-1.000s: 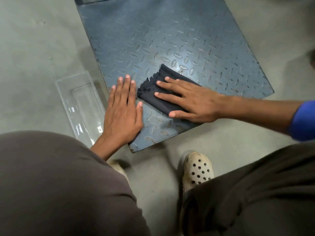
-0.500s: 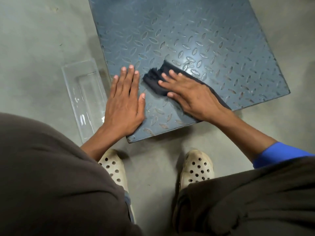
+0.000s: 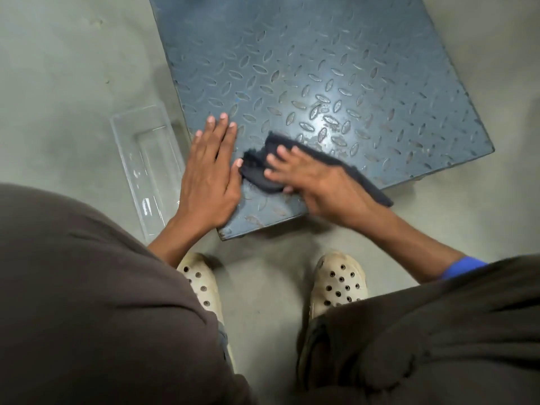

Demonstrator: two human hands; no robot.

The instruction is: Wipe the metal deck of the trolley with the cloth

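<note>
Black cloth, soft fabric with a frayed edge [image 3: 309,168], sits under the right hand's fingers [image 3: 280,159]: fingers spread, flat, pressing it onto the deck near the front-left corner. Not pinched, just palmed down. Right hand [image 3: 324,188] is slightly motion-blurred. Cloth's far end trails out past the wrist and hangs over the deck's near edge.

Left hand fingers [image 3: 217,135]: straight, held together, thumb out toward the cloth and just beside its bunched end. Left hand [image 3: 209,176] lies flat, palm down, on the deck's left edge, holding nothing.

Blue-grey metal trolley deck with raised diamond tread [image 3: 336,68]: skewed in view, near corner pointing at the feet. Bright glare patch and scuffed tread marks just beyond the cloth.

Clear rectangular plastic tray [image 3: 146,159]: on the floor, just beside the deck's left edge, next to the left hand. Contents can't be told.

Grey-green smooth floor [image 3: 73,68] all around.

Blue sleeve cuff [image 3: 464,266] on the right forearm. Dark brown trouser legs [image 3: 87,302] fill the bottom of view, knees bent. Two cream perforated clogs [image 3: 340,280] planted on the floor just short of the deck's near corner.
</note>
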